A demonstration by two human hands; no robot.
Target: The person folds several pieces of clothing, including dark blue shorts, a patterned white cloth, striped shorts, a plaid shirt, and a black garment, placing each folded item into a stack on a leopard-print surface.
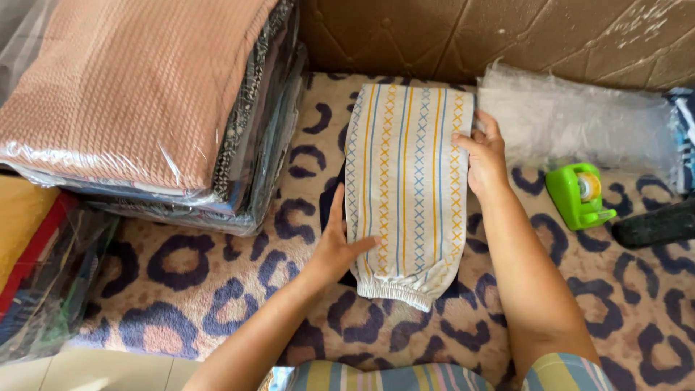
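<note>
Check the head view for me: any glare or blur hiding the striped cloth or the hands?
Head view: bright light from the upper left puts glare on the plastic-wrapped fabric stack and the clear plastic bags; the striped folded garment, left hand and right hand are sharp and evenly lit, with soft shadows; the frame's edges look slightly stretched.

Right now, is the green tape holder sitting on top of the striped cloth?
No, the green tape holder sits on the spotted blanket, apart from the striped cloth, to the right of the right hand.
</note>
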